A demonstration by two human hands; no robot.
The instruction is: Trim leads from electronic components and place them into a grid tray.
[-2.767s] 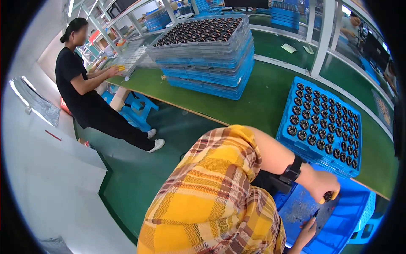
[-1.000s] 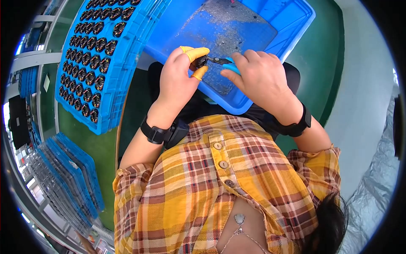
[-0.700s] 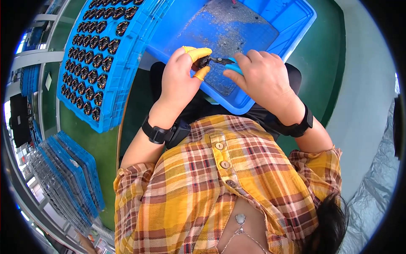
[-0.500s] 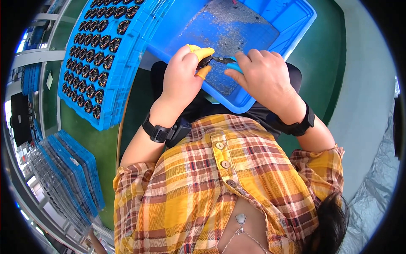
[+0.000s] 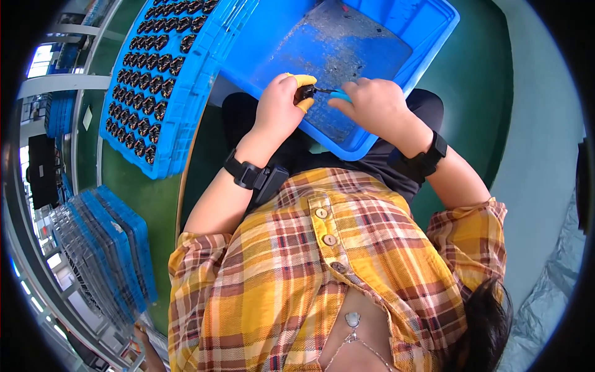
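Note:
Yellow finger covers sit on the fingers of my left hand, which is closed round a small dark round part. This part resembles the black parts with copper-coloured bits in the tray at the left, but most of it is hidden by the fingers. My right hand grips blue-handled cutting pliers. Their dark jaws point left and reach the part's right side; whether the blades are apart cannot be made out. Both hands are held over the near end of a blue plastic bin with grey scraps on its bottom.
At the left, a blue tray holds rows of dark round parts, with a gap in one row. Farther down stands a stack of blue and clear trays. Green floor shows at the right. Someone else's arm appears at the lower left.
The whole view has shifted a little. The plier jaws have come closer to the dark part, and my right hand has turned and moved slightly left. Both grips stay the same.

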